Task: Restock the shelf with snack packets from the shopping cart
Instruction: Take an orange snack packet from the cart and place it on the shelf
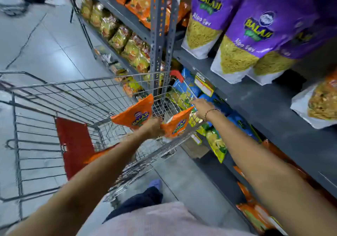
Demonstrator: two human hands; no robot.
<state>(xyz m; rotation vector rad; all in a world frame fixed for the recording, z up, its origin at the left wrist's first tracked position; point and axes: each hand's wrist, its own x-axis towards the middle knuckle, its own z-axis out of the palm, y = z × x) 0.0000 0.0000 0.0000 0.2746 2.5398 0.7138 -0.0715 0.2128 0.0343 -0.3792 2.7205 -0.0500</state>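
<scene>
Over the wire shopping cart (54, 93), my left hand (153, 129) is shut on an orange Balaji snack packet (134, 115). A second orange packet (176, 125) stands right beside that hand, touching it. My right hand (202, 108), with a bead bracelet at the wrist, reaches over the cart's right rim to the top corner of the second packet. Its fingers are hidden, so its grip is unclear. Another orange packet (98, 153) lies low in the cart. The grey metal shelf (255, 97) runs along the right.
Purple Aloo Sev bags (237, 35) stand on the upper shelf, with blue and green packets (217, 140) on the shelf below. Orange packets (255, 213) fill the lowest level. A perforated shelf post (158, 35) stands just beyond the cart. A red flap (74, 144) hangs inside the cart. Tiled floor lies to the left.
</scene>
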